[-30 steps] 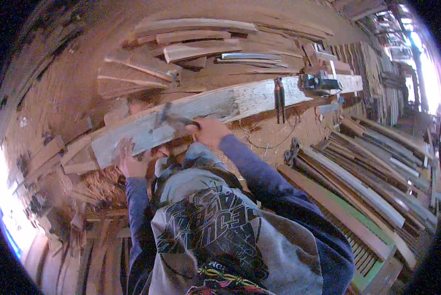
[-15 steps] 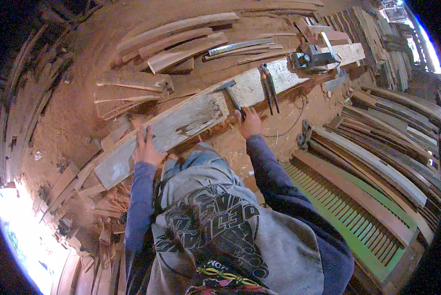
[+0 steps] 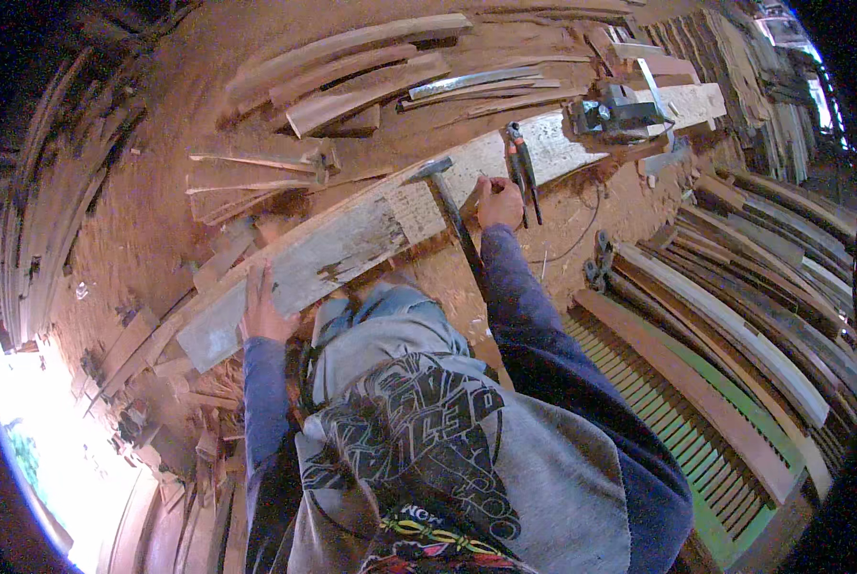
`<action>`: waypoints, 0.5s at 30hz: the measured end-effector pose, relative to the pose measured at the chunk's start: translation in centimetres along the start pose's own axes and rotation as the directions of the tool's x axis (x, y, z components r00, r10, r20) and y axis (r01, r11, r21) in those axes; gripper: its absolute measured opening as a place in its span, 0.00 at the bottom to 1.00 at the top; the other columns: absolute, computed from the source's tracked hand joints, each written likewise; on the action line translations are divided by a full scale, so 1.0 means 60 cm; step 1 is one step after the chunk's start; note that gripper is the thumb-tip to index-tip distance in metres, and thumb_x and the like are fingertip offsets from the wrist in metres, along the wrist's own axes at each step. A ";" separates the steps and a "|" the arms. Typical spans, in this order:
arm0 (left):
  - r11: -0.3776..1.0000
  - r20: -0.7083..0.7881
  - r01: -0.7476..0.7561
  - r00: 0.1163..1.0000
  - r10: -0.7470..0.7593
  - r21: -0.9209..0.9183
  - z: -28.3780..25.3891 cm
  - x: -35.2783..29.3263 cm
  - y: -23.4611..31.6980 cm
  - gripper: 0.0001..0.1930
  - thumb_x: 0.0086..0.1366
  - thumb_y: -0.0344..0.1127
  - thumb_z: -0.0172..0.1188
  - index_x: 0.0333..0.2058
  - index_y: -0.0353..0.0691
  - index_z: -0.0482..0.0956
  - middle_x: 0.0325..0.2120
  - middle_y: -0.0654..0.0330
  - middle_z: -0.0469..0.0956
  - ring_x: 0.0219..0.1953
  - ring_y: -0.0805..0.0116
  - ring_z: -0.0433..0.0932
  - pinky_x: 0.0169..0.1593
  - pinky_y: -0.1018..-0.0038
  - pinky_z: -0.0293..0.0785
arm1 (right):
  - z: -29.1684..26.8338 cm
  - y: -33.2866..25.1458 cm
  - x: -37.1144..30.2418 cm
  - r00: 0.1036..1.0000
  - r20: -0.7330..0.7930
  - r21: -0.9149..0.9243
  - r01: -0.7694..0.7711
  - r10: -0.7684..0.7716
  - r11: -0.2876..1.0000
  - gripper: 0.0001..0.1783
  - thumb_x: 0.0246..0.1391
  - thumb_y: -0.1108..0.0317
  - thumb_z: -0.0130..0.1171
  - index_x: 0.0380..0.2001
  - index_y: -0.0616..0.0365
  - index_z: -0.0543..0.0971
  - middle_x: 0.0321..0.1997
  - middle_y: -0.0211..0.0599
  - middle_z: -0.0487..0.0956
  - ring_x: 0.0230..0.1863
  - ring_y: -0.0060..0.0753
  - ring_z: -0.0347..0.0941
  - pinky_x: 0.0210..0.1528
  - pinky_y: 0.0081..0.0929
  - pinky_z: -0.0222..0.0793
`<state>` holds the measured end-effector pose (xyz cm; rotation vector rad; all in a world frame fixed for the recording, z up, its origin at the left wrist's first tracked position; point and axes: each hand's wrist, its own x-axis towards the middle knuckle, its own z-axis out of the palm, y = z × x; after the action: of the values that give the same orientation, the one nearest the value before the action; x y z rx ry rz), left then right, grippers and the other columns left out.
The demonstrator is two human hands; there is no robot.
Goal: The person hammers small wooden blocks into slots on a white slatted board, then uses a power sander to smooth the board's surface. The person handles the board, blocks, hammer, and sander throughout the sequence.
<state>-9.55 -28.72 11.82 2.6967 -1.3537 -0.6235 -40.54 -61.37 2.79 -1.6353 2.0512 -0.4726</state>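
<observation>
A long pale plank (image 3: pixel 342 234) with dark, worn patches lies slantwise in front of me. My left hand (image 3: pixel 264 306) rests on its near-left part, fingers stretched out. On the plank lies a hammer (image 3: pixel 453 215), its head on the wood and its handle pointing toward me beside my right sleeve. Just right of the hammer, my right hand (image 3: pixel 501 203) is over the plank with fingers curled and pinched together. Whatever it holds, if anything, is too small to make out. A pair of pincers (image 3: pixel 524 174) with orange and dark parts lies across the plank close to those fingers.
A dark power tool (image 3: pixel 622 113) sits toward the plank's far right end. Loose boards (image 3: pixel 371 91) lie on the brown dusty ground beyond. To my right are stacked timber strips (image 3: pixel 735 325) and a green slatted frame (image 3: pixel 735 536). A cable (image 3: pixel 596 201) curls nearby.
My right hand has let go of the hammer, now lying on the plank, and moved right toward the pincers with its fingers pinched. My left hand has shifted slightly left.
</observation>
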 end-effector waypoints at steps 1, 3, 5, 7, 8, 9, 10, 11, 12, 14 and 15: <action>1.000 -0.021 0.005 1.000 -0.005 0.007 0.002 -0.005 -0.002 0.53 0.43 0.38 0.75 0.68 0.56 0.56 0.69 0.58 0.53 0.66 0.52 0.63 0.62 0.57 0.68 | 0.002 -0.001 -0.002 1.000 -0.019 -0.019 0.007 -0.007 1.000 0.20 0.52 0.48 0.64 0.36 0.54 0.83 0.39 0.43 0.82 0.42 0.49 0.79 0.46 0.44 0.73; 1.000 -0.077 0.029 0.997 -0.029 -0.004 0.008 -0.023 -0.008 0.47 0.44 0.37 0.74 0.65 0.51 0.64 0.68 0.55 0.58 0.65 0.52 0.64 0.63 0.59 0.68 | 0.005 -0.003 -0.004 0.997 -0.072 -0.061 0.013 -0.018 0.998 0.19 0.53 0.49 0.64 0.35 0.54 0.83 0.38 0.43 0.82 0.40 0.49 0.80 0.43 0.43 0.74; 0.993 -0.250 -0.042 0.968 0.014 -0.107 0.021 -0.052 -0.019 0.40 0.47 0.36 0.73 0.61 0.44 0.69 0.64 0.52 0.64 0.64 0.51 0.66 0.62 0.60 0.67 | 0.009 -0.001 -0.003 0.998 -0.058 -0.061 0.018 -0.022 0.998 0.17 0.54 0.51 0.63 0.35 0.54 0.83 0.37 0.44 0.82 0.39 0.49 0.79 0.43 0.43 0.74; 0.986 -0.419 -0.057 0.908 -0.015 -0.158 0.048 -0.090 -0.039 0.35 0.49 0.36 0.71 0.58 0.40 0.72 0.60 0.49 0.69 0.62 0.50 0.68 0.62 0.60 0.67 | 0.012 0.004 0.001 0.999 -0.039 -0.074 0.035 -0.038 0.997 0.16 0.55 0.52 0.62 0.36 0.54 0.83 0.37 0.45 0.82 0.40 0.51 0.79 0.44 0.44 0.73; 0.986 -0.500 -0.042 0.865 -0.045 -0.160 0.069 -0.112 -0.052 0.34 0.50 0.36 0.71 0.58 0.38 0.73 0.58 0.48 0.71 0.61 0.50 0.69 0.62 0.60 0.66 | 0.013 0.007 0.004 0.999 -0.021 -0.089 0.044 -0.046 0.995 0.15 0.55 0.53 0.61 0.36 0.53 0.83 0.38 0.45 0.81 0.41 0.51 0.79 0.45 0.45 0.73; 0.986 -0.576 -0.026 0.814 -0.074 -0.164 0.094 -0.136 -0.068 0.33 0.51 0.36 0.70 0.57 0.37 0.73 0.57 0.46 0.73 0.60 0.49 0.70 0.62 0.59 0.66 | 0.015 0.011 0.008 0.998 -0.006 -0.098 0.069 -0.070 0.993 0.15 0.55 0.54 0.60 0.37 0.53 0.83 0.39 0.46 0.81 0.42 0.52 0.78 0.46 0.45 0.73; 0.980 -0.578 0.018 0.805 -0.133 -0.200 0.123 -0.160 -0.088 0.32 0.52 0.37 0.70 0.56 0.36 0.74 0.56 0.47 0.74 0.59 0.49 0.71 0.62 0.59 0.66 | 0.017 0.016 0.012 0.994 -0.034 -0.073 0.105 -0.108 0.992 0.15 0.55 0.55 0.60 0.37 0.54 0.82 0.38 0.46 0.81 0.41 0.52 0.78 0.45 0.45 0.73; 0.970 -0.579 0.064 0.793 -0.193 -0.236 0.156 -0.186 -0.111 0.31 0.53 0.38 0.69 0.56 0.35 0.74 0.55 0.47 0.75 0.58 0.48 0.72 0.62 0.59 0.65 | 0.019 0.021 0.017 0.985 -0.065 -0.042 0.159 -0.161 0.986 0.15 0.56 0.55 0.61 0.37 0.55 0.82 0.36 0.46 0.81 0.41 0.51 0.78 0.45 0.45 0.73; 0.947 -0.576 0.126 0.767 -0.282 -0.296 0.191 -0.214 -0.134 0.30 0.54 0.39 0.69 0.55 0.35 0.74 0.54 0.47 0.75 0.57 0.48 0.73 0.62 0.59 0.65 | 0.021 0.025 0.021 0.984 -0.047 -0.035 0.172 -0.174 0.984 0.14 0.57 0.56 0.61 0.37 0.56 0.82 0.35 0.46 0.81 0.40 0.50 0.78 0.44 0.45 0.73; 0.886 -0.511 0.284 0.735 -0.446 -0.366 0.274 -0.267 -0.176 0.27 0.58 0.41 0.67 0.53 0.35 0.76 0.52 0.49 0.77 0.55 0.50 0.74 0.61 0.60 0.67 | 0.026 0.031 0.030 0.960 -0.065 0.020 0.275 -0.273 0.961 0.14 0.57 0.57 0.61 0.36 0.56 0.82 0.36 0.46 0.81 0.40 0.51 0.78 0.44 0.44 0.73; 0.790 -0.419 0.420 0.682 -0.600 -0.447 0.313 -0.297 -0.194 0.25 0.60 0.42 0.67 0.53 0.35 0.77 0.52 0.50 0.77 0.54 0.50 0.75 0.60 0.60 0.67 | 0.028 0.031 0.034 0.952 -0.051 0.038 0.303 -0.301 0.952 0.14 0.57 0.57 0.61 0.36 0.57 0.82 0.36 0.46 0.81 0.40 0.51 0.78 0.44 0.44 0.72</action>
<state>-17.40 -5.31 -2.27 2.6537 -0.2986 -0.0406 -41.49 -62.90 0.07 -1.9369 1.8108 -0.6598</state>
